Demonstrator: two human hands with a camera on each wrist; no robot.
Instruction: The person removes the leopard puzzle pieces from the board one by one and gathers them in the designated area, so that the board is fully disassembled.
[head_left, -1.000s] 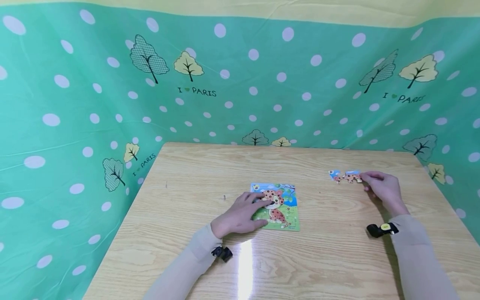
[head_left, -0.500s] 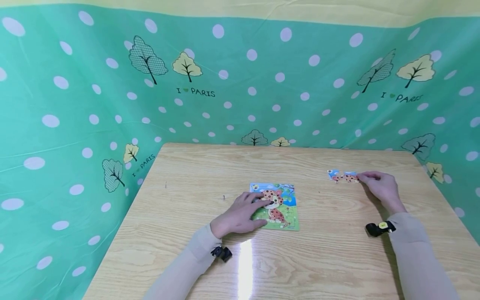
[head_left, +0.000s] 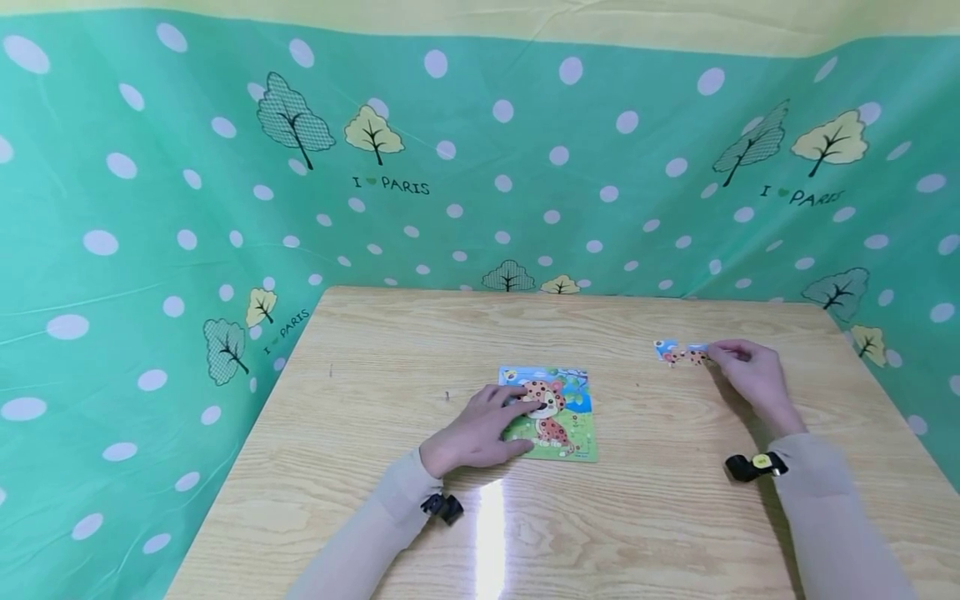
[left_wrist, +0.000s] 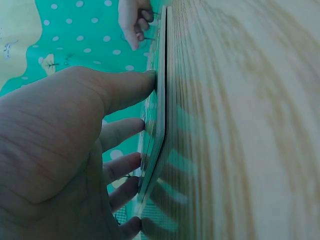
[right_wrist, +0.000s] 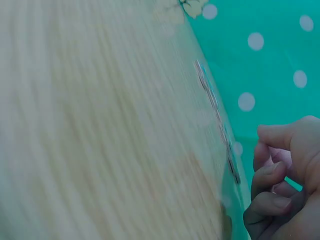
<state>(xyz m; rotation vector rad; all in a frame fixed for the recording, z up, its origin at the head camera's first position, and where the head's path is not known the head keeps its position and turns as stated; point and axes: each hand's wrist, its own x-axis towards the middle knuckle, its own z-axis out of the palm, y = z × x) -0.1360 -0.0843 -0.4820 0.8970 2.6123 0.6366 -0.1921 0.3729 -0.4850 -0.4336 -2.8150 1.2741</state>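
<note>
With the left hand point(head_left: 476, 432) lying flat-fingered on the puzzle board point(head_left: 566, 417) mid-counter point(head_left: 390, 358), the right hand point(head_left: 750, 375), fingers curled at the loose pieces point(head_left: 678, 352) far right, should pinch one piece cleanly without disturbing its neighbour.

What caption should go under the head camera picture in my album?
Left hand rests on a leopard puzzle board while the right hand touches loose puzzle pieces on a wooden table.
</note>
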